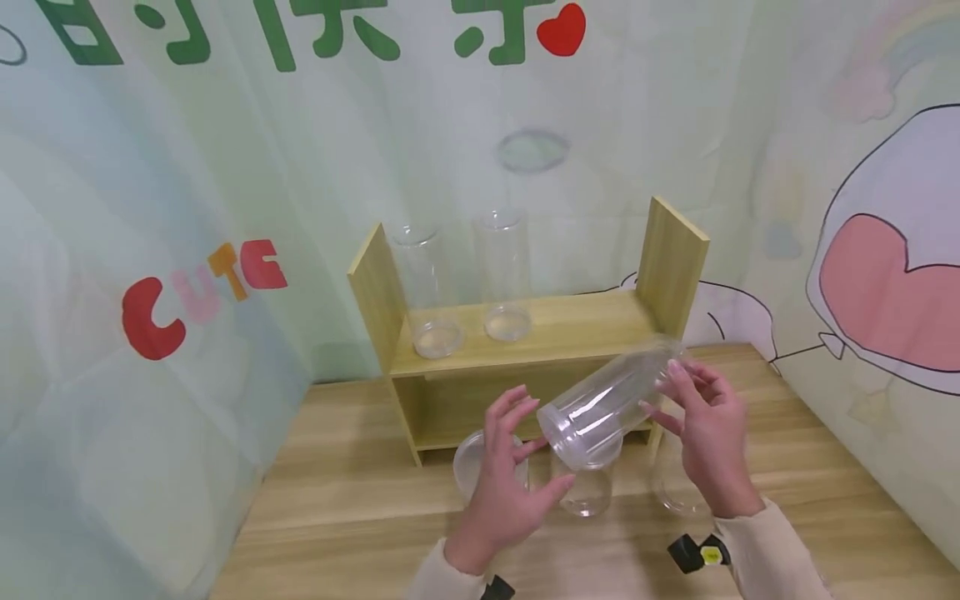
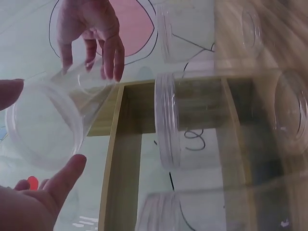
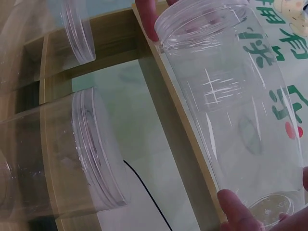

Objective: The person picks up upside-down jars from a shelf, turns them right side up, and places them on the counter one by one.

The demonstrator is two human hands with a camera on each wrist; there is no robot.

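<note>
A clear plastic jar (image 1: 611, 404) is tilted in the air in front of the shelf, its wide rim toward the left. My right hand (image 1: 708, 425) grips it near the base, thumb and fingers on opposite sides. My left hand (image 1: 506, 483) is spread at the rim end, fingers fairly straight. In the left wrist view two left fingertips lie right at the rim (image 2: 74, 125). The right wrist view shows the jar's threaded neck (image 3: 207, 24) at the top and right fingers (image 3: 236, 211) by its base.
A two-tier wooden shelf (image 1: 525, 358) stands against the printed cloth backdrop. Two clear jars, one on the left (image 1: 435, 333) and another beside it (image 1: 507, 321), stand on its upper tier. Below the hands, more clear jars (image 1: 587, 496) stand on the wooden table (image 1: 322, 500).
</note>
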